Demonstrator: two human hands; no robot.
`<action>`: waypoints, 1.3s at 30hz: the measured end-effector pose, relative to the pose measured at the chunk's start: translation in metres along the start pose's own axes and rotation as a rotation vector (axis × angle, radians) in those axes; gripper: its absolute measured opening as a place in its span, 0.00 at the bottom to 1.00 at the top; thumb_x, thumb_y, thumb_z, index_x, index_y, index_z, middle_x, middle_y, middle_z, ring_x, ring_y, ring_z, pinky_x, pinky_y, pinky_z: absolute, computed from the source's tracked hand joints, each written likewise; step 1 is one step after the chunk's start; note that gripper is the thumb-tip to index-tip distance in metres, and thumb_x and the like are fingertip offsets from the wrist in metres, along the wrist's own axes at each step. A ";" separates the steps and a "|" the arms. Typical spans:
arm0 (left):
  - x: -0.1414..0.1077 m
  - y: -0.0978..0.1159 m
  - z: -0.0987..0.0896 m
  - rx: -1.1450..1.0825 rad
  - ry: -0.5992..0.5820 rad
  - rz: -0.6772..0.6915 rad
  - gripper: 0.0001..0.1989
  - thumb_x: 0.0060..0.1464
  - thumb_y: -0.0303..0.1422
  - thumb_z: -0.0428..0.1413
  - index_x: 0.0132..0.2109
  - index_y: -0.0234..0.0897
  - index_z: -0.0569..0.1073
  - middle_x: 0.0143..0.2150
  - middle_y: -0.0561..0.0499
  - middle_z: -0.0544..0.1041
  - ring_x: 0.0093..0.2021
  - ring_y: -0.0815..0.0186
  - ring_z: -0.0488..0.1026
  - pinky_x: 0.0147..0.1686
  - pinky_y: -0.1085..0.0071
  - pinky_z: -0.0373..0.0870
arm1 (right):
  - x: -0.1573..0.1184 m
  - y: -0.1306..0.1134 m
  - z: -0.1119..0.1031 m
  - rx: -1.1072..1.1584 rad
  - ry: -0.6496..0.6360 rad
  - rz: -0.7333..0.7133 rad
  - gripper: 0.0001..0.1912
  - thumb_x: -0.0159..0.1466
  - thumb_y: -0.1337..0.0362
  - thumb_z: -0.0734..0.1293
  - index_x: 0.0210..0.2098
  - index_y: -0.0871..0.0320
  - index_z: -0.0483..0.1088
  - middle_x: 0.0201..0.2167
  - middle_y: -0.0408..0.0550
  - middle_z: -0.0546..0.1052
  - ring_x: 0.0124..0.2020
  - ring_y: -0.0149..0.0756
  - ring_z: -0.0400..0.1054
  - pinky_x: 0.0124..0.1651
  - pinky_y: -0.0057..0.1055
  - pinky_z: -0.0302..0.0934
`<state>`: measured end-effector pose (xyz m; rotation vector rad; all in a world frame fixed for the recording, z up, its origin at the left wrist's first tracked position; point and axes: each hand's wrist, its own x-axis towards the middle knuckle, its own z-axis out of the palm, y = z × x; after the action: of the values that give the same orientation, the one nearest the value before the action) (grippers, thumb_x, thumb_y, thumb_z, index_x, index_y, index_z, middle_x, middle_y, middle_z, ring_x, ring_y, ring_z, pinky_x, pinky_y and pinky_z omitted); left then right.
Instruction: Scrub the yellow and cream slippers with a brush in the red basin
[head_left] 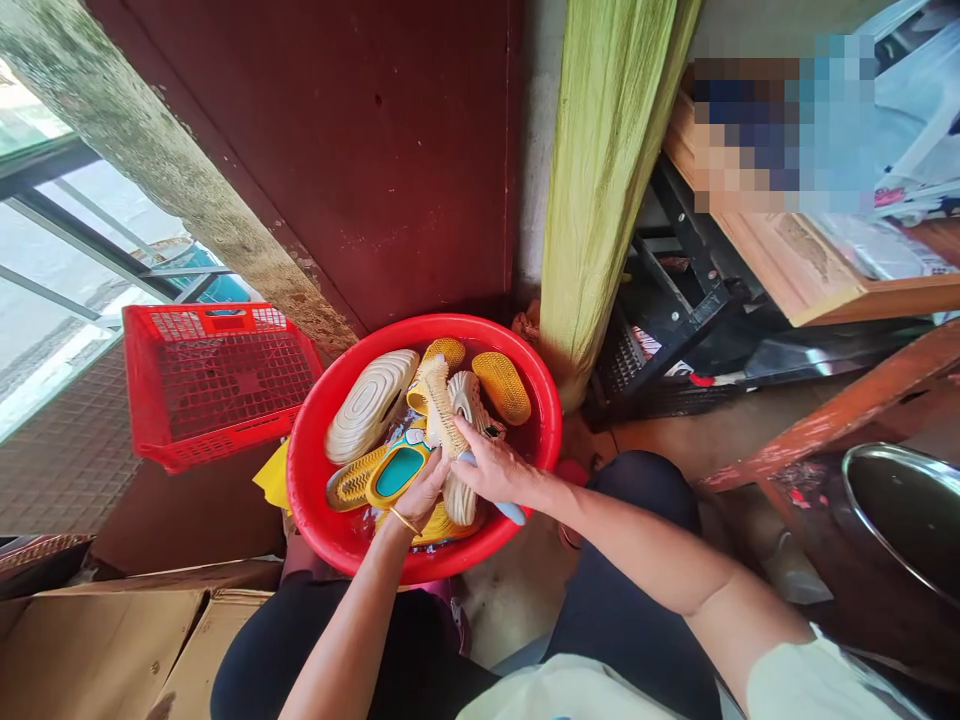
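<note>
The left hand (424, 490), its fingers partly curled, holds the lower end of a tilted cream shoe with a ridged sole (445, 412) above the middle of a round red basin (301, 500). The right hand (491, 468) is closed around a pale blue handle (511, 513) that shows at either side of it, with a finger reaching onto the shoe. About them in the basin lie yellow woven shoes (502, 387) and a pale sole (373, 405).
</note>
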<state>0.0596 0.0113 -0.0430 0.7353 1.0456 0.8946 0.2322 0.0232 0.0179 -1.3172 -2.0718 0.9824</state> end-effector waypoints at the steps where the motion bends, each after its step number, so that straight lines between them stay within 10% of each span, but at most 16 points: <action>1: -0.001 0.001 0.002 -0.039 -0.028 0.002 0.33 0.47 0.46 0.68 0.59 0.42 0.75 0.60 0.42 0.76 0.62 0.46 0.70 0.56 0.56 0.71 | 0.000 0.000 -0.002 0.019 -0.013 -0.026 0.38 0.65 0.63 0.62 0.72 0.64 0.51 0.63 0.63 0.70 0.61 0.51 0.68 0.63 0.46 0.61; 5: -0.005 0.005 0.012 -0.147 -0.035 -0.011 0.31 0.46 0.43 0.70 0.56 0.39 0.76 0.57 0.40 0.78 0.63 0.44 0.69 0.60 0.54 0.69 | 0.004 -0.002 -0.018 0.158 -0.050 -0.049 0.38 0.64 0.64 0.64 0.71 0.66 0.53 0.66 0.63 0.67 0.59 0.49 0.69 0.60 0.42 0.65; 13: -0.033 0.038 0.004 -0.133 -0.037 0.050 0.33 0.44 0.39 0.68 0.58 0.35 0.75 0.51 0.41 0.81 0.54 0.44 0.77 0.54 0.54 0.74 | 0.008 -0.007 -0.071 0.668 -0.047 -0.024 0.38 0.68 0.55 0.63 0.73 0.50 0.46 0.46 0.48 0.80 0.18 0.26 0.67 0.20 0.26 0.66; 21: -0.036 0.055 -0.037 -0.145 0.209 0.175 0.38 0.43 0.36 0.67 0.63 0.37 0.71 0.52 0.45 0.81 0.50 0.51 0.79 0.51 0.62 0.75 | 0.016 0.016 -0.064 0.067 0.056 0.047 0.31 0.69 0.61 0.61 0.70 0.54 0.56 0.44 0.50 0.79 0.33 0.36 0.75 0.37 0.32 0.71; 27: -0.024 0.042 -0.053 -0.111 0.287 0.086 0.37 0.41 0.37 0.66 0.60 0.32 0.73 0.41 0.45 0.83 0.37 0.55 0.80 0.39 0.64 0.76 | 0.007 -0.010 -0.032 -0.607 -0.269 -0.069 0.35 0.71 0.65 0.57 0.74 0.40 0.47 0.52 0.53 0.77 0.47 0.45 0.75 0.49 0.38 0.66; 39: -0.013 0.031 -0.050 -0.045 0.267 0.080 0.31 0.37 0.30 0.68 0.53 0.35 0.78 0.43 0.47 0.83 0.38 0.57 0.80 0.35 0.70 0.74 | 0.033 0.025 -0.043 -0.598 -0.104 0.202 0.34 0.69 0.69 0.56 0.74 0.51 0.50 0.54 0.62 0.77 0.51 0.53 0.74 0.52 0.45 0.65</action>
<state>0.0023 0.0187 -0.0286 0.6341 1.2336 1.1033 0.2632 0.0738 0.0259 -1.8266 -2.4600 0.5212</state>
